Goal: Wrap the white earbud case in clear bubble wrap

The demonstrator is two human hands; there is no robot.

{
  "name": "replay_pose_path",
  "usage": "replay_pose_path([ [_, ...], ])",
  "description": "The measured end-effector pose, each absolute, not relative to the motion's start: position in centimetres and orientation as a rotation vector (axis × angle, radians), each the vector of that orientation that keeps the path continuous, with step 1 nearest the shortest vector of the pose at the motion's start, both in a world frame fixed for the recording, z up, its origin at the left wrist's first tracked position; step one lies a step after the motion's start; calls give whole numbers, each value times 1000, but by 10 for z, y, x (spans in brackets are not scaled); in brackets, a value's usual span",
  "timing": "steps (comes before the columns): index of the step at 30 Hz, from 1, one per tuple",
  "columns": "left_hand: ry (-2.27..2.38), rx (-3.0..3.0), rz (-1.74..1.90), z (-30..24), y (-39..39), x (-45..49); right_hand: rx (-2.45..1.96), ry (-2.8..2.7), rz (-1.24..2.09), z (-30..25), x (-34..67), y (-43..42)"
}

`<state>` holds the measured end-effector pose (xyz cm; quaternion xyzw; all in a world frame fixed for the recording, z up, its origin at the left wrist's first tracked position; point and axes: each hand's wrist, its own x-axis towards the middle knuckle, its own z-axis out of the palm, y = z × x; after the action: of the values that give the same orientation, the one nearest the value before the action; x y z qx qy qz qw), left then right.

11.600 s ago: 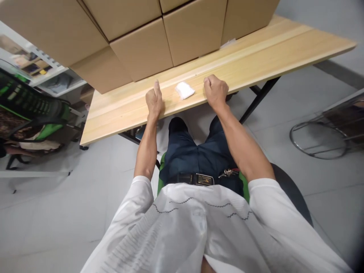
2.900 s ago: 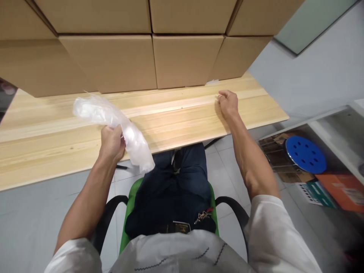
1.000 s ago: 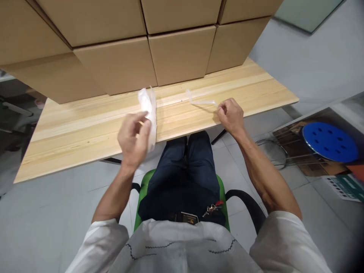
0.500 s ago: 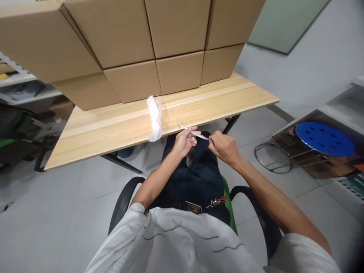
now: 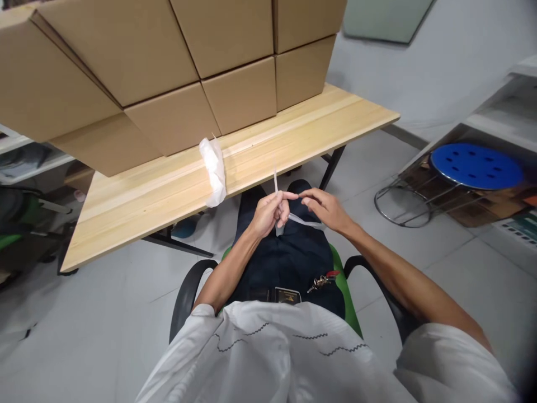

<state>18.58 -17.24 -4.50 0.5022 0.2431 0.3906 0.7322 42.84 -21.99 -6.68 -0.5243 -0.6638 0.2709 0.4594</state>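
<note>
A thin white strip (image 5: 305,221), of plastic or paper, crosses over my lap just off the table's front edge. My left hand (image 5: 268,212) is closed on it, with the index finger pointing right; one narrow end sticks up past the fingers. My right hand (image 5: 326,208) is open, its thumb and index finger apart, and its fingertips meet or nearly meet the left index fingertip. The strip's slack right part runs below that hand, and whether the lower fingers touch it is hidden. On the table lies a crumpled white plastic bundle (image 5: 214,172), left of both hands.
Large cardboard boxes (image 5: 168,112) stand stacked along the back of the wooden table (image 5: 126,207). To the right is a blue round stool (image 5: 476,166) with metal legs by a shelf. The chair's black armrests (image 5: 184,296) flank my lap.
My right hand has let go its pinch on the strip and its fingers have opened toward the left index finger. The strip has gone slack and sags. The view has shifted slightly.
</note>
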Motion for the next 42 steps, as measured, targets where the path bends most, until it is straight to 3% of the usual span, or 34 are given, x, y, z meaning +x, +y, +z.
replay_pose_path([
  [8, 449, 1168, 678, -36, -196, 188, -1037, -1394, 1000, -14, 383, -212],
  [14, 522, 1200, 694, -43, -194, 187, -1044, -1426, 978, -3, 374, -219],
  [27, 686, 1377, 1105, -29, -178, 182, -1114, -1634, 933, -14, 386, -213],
  [42, 572, 1322, 1142, -41, -181, 186, -973, -1390, 1236, -13, 379, -213],
])
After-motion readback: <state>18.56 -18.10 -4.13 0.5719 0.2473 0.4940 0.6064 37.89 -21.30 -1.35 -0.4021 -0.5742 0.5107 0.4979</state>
